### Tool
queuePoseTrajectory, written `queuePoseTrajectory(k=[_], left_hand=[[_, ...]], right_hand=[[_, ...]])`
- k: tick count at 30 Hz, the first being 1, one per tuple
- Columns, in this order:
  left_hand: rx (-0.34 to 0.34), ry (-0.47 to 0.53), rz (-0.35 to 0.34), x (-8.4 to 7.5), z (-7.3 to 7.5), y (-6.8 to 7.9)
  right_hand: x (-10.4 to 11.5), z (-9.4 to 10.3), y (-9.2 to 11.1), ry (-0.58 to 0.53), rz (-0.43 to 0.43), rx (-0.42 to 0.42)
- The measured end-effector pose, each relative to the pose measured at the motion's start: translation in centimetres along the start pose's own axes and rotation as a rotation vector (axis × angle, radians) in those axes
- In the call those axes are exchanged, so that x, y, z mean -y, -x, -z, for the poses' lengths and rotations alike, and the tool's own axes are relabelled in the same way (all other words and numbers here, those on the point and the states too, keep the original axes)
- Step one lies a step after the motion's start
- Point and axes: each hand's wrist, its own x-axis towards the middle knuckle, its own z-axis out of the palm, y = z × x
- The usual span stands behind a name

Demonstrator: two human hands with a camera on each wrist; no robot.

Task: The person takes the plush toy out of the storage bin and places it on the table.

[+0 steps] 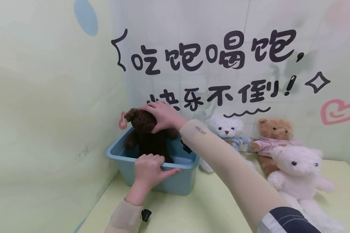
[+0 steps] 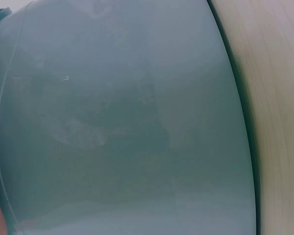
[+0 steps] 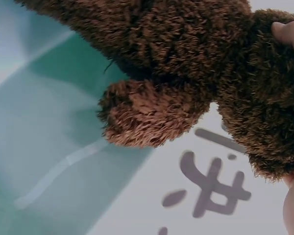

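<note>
A dark brown teddy bear (image 1: 153, 144) stands upright inside a blue plastic tub (image 1: 175, 184), its head above the rim. My right hand (image 1: 163, 115) grips the bear by its head from above. In the right wrist view, the bear's shaggy body (image 3: 176, 44) and one arm (image 3: 147, 115) show, with a thumb (image 3: 290, 36) on the head. My left hand (image 1: 148, 170) holds the tub's near rim, fingers curled over the edge and thumb stretched along it. The left wrist view is filled by the tub's outer wall (image 2: 122, 117).
To the right on the pale table (image 1: 210, 204) sit a white bear in blue (image 1: 226, 127), a tan bear in a pink top (image 1: 275, 131) and a pale pink plush toy (image 1: 297, 174). Behind the tub rises a wall (image 1: 192, 19) with black lettering; another wall (image 1: 46, 113) stands close at left.
</note>
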Motion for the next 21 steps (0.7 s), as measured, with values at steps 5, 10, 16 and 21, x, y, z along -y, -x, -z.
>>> queuePoseTrajectory(k=[5, 10, 16, 21], left_hand=[[0.009, 0.013, 0.01, -0.4, -0.1, 0.5], [-0.012, 0.018, 0.009, -0.7, 0.1, 0.4], [-0.03, 0.023, 0.0, -0.7, -0.1, 0.5], [-0.082, 0.016, -0.01, -0.3, -0.3, 0.6]], right_hand=[[-0.6, 3.1, 0.8, 0.03, -0.02, -0.092], [-1.1, 6.1, 1.4, 0.116, -0.043, -0.195], [-1.5, 8.9, 2.9, 0.203, -0.041, -0.266], [-1.7, 11.3, 4.1, 0.272, -0.028, -0.334]])
